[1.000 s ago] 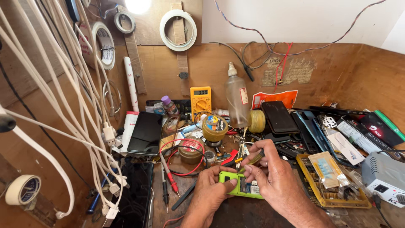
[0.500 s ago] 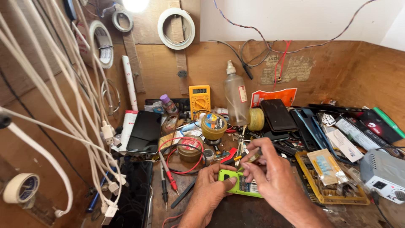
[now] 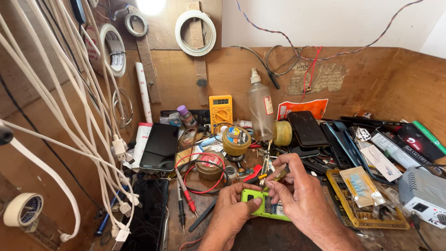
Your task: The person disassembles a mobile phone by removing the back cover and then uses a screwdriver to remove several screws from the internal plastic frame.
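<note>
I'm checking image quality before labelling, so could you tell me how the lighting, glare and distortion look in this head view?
Head view: even daylight, sharp focus; a blown-out lamp glares at the top edge; wide-angle bowing curves the white cables at left; the left hand and right hand on the green device are crisp, with soft shadow beneath.

Your left hand (image 3: 232, 209) grips a small bright green phone (image 3: 262, 207), lying flat and opened, its inner parts facing up, near the bench's front edge. Your right hand (image 3: 295, 190) pinches a thin yellowish tool (image 3: 277, 175), slanted, just above it.
</note>
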